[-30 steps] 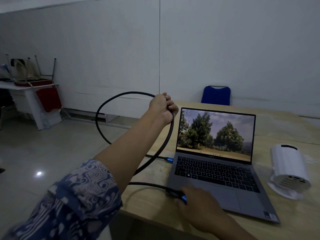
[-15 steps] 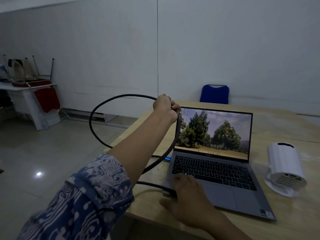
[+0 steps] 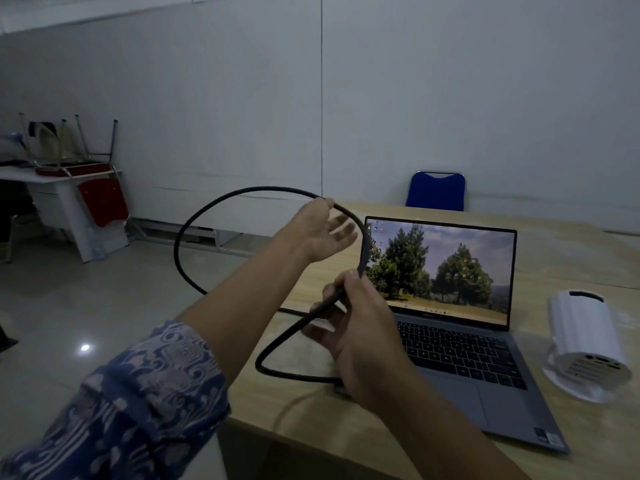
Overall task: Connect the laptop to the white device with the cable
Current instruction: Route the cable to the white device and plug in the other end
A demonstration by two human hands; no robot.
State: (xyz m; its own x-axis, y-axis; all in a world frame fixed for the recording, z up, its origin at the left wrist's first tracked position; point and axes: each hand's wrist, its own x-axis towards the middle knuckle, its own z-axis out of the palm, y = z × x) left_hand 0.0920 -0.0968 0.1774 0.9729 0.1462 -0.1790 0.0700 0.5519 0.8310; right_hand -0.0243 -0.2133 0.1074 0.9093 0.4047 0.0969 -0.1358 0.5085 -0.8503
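An open grey laptop [image 3: 460, 355] stands on the wooden table [image 3: 561, 258], its screen showing trees. A thick black cable [image 3: 194, 230] makes a big loop in the air to its left and runs down to the laptop's left edge. My left hand [image 3: 322, 233] is raised at the top of the loop, fingers spread, the cable resting against its thumb side. My right hand [image 3: 356, 323] grips the cable lower down, in front of the screen's left edge. The white device [image 3: 585, 337], a cylinder on a round base, sits to the right of the laptop. The cable's plugs are hidden.
A blue chair back [image 3: 435, 190] shows behind the table's far edge. At far left a white desk [image 3: 65, 192] carries an upturned red chair [image 3: 93, 181]. Tiled floor [image 3: 104, 306] lies to the left of the table; a white wall stands behind.
My right hand has lifted off the laptop's front left corner and taken hold of the cable. My left hand has opened its fist around the cable.
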